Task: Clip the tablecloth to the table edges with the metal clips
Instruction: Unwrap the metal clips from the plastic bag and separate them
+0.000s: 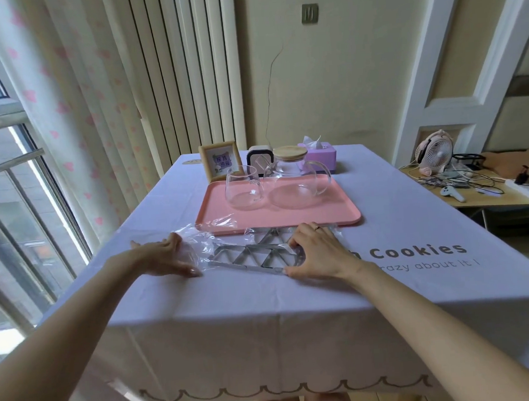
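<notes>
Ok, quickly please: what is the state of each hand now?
Left hand: grips the left end of the plastic bag.
Right hand: grips the metal clips through the bag, at their right end.

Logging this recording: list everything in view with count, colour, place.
tray: one, pink, centre
tablecloth: one, lavender, under tray
plastic bag: one, clear, before tray
metal clips: several, silver, inside plastic bag
glass cup: one, clear, on tray
glass teapot: one, clear, on tray
picture frame: one, wooden, behind tray
small device: one, black-and-white, behind glass teapot
tissue box: one, purple, far edge
fan: one, pink, side table
left hand: one, holds bag's left end
right hand: one, holds bag's right end
</notes>
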